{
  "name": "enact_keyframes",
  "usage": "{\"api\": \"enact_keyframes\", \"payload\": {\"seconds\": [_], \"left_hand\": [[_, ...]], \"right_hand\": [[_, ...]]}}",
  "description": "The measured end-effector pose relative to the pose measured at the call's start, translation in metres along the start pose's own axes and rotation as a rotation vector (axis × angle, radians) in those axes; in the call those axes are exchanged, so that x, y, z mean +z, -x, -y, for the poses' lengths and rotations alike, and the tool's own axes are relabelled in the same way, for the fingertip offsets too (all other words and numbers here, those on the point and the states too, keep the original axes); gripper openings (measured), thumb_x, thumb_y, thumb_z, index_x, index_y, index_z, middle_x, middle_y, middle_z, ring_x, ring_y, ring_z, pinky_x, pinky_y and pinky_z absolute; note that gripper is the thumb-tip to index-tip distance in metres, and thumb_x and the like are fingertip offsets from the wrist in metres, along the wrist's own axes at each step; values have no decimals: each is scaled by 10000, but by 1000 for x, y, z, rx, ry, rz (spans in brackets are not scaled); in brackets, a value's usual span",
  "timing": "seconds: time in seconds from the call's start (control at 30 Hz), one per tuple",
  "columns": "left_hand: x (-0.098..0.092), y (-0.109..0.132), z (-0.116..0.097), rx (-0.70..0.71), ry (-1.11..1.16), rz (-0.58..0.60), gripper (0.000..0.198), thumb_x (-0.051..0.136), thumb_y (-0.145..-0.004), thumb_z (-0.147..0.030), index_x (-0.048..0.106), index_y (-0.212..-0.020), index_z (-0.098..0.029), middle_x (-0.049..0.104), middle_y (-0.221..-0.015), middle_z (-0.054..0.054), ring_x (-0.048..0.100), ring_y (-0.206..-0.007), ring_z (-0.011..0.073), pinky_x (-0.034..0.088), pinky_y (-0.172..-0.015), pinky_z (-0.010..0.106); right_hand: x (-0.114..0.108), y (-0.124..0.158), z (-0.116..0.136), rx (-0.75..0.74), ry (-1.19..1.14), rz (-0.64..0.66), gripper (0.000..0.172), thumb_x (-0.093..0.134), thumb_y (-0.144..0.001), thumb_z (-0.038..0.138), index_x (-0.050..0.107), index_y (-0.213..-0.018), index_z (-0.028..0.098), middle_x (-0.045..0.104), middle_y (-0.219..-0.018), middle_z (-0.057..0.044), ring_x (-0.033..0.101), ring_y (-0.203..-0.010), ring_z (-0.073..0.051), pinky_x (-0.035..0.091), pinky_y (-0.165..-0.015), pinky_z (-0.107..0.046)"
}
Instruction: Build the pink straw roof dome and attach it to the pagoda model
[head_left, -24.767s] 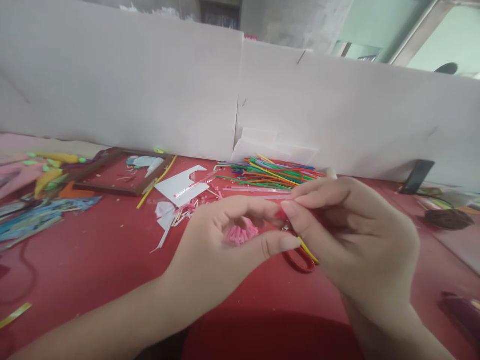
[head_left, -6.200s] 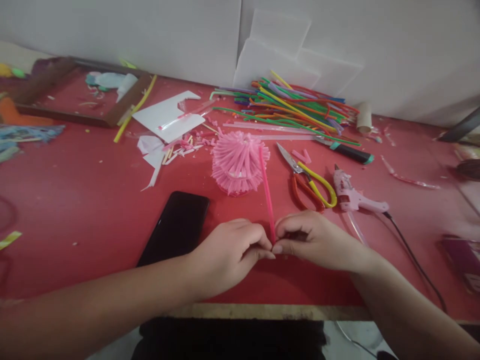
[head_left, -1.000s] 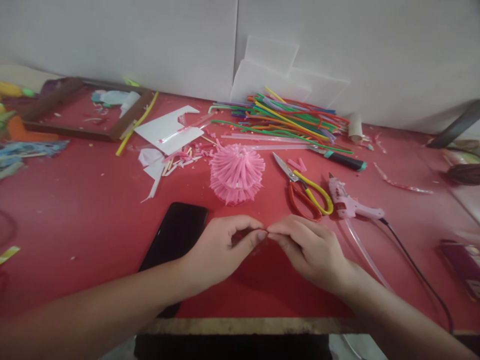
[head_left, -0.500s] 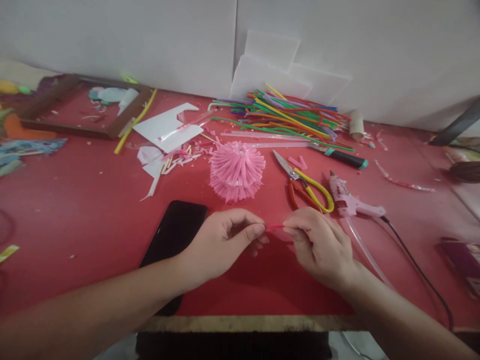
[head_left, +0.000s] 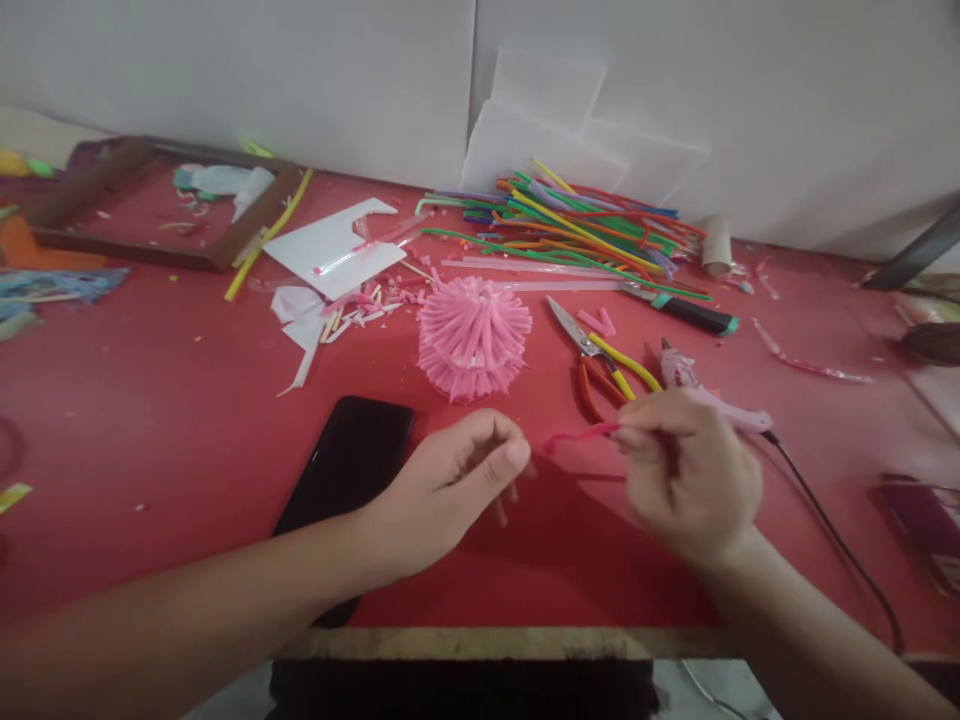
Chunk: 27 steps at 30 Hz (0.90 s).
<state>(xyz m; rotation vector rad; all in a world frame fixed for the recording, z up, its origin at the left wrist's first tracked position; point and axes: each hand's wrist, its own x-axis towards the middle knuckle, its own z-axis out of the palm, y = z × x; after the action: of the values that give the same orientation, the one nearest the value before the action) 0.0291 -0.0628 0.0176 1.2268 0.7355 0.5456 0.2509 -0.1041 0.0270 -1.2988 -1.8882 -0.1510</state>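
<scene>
My right hand (head_left: 686, 465) pinches one end of a short, bright pink pipe cleaner (head_left: 581, 437) between thumb and forefinger. Its other end is free, slightly curled and blurred, pointing left. Apart from that end, my left hand (head_left: 457, 480) has its thumb against its forefinger, with nothing visible between them; its other fingers hang loosely below. Just beyond my hands stands a round, tiered pink craft piece (head_left: 476, 340) made of many short pink strips. Scissors (head_left: 585, 350) with yellow and orange handles lie behind my right hand, which partly hides a pink glue gun (head_left: 731, 408).
A black phone (head_left: 349, 460) lies beside my left forearm. Colourful pipe cleaners (head_left: 577, 228) are heaped at the back near a cutter (head_left: 694, 313) and a cardboard tube (head_left: 716, 247). White card (head_left: 330, 250), scraps and a brown frame (head_left: 217, 250) are on the left. A glue-gun cord (head_left: 832, 530) runs right.
My right hand has moved right and slightly back with the pink pipe cleaner. The left end has come out of my left hand, which has stayed nearly in place.
</scene>
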Motion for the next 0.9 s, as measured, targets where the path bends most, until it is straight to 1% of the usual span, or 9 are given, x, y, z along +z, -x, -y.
{"api": "enact_keyframes", "payload": {"seconds": [0.03,0.07,0.13,0.17,0.23,0.37,0.53,0.73,0.9], "left_hand": [[1,0,0,-4,52,14,277,609,-894,-438,581,-959,-170,598,-823,-2,609,-675,121,534,-587,248],[1,-1,0,-12,75,20,307,678,-847,-425,590,-993,-169,609,-851,2,613,-688,123,541,-593,248],[2,-1,-1,-33,55,13,260,730,-812,-363,613,-921,-158,623,-805,-7,609,-647,101,525,-603,227],[1,-1,-1,-43,27,6,218,719,-827,-341,614,-857,-152,624,-752,-16,599,-609,86,511,-606,216],[0,-1,-2,-49,-12,-2,207,680,-862,-327,612,-784,-149,627,-680,-20,595,-579,78,490,-604,204],[-2,0,-4,-29,-56,9,226,641,-889,-347,622,-774,-154,653,-686,-2,604,-585,90,481,-584,202],[-1,2,-6,5,-90,36,325,559,-929,-374,557,-684,-162,600,-606,-14,589,-561,89,482,-577,198],[-1,2,-7,42,-140,51,371,493,-959,-426,500,-681,-180,525,-578,-37,540,-522,86,453,-527,192],[-4,3,-6,117,-192,72,405,429,-994,-434,486,-681,-184,525,-597,-28,525,-555,90,432,-562,204]], "right_hand": [[2,1,3,-38,-49,41,117,521,-926,129,544,-903,241,650,-744,-8,635,-653,-158,512,-596,-294],[4,2,6,-62,-95,72,120,516,-929,126,542,-914,242,656,-747,-9,642,-659,-161,521,-595,-294],[7,4,11,-82,-164,109,124,503,-936,122,536,-929,241,662,-751,-8,646,-662,-160,534,-597,-292],[8,4,12,-81,-180,114,128,500,-938,118,534,-933,241,661,-752,-7,645,-661,-158,538,-600,-289],[9,4,11,-71,-173,106,142,500,-937,103,533,-937,241,657,-756,-7,640,-662,-157,542,-607,-289],[9,2,8,-56,-127,73,148,499,-933,102,534,-920,246,642,-746,-9,636,-663,-169,539,-613,-302],[7,0,6,-20,-49,51,122,517,-931,129,544,-897,243,628,-729,-4,627,-660,-168,515,-608,-300],[5,1,4,1,20,38,115,509,-948,150,543,-905,251,627,-754,-14,615,-662,-169,495,-595,-304],[5,0,2,7,23,25,107,513,-949,158,547,-903,248,617,-747,-10,600,-640,-159,491,-587,-294]]}}
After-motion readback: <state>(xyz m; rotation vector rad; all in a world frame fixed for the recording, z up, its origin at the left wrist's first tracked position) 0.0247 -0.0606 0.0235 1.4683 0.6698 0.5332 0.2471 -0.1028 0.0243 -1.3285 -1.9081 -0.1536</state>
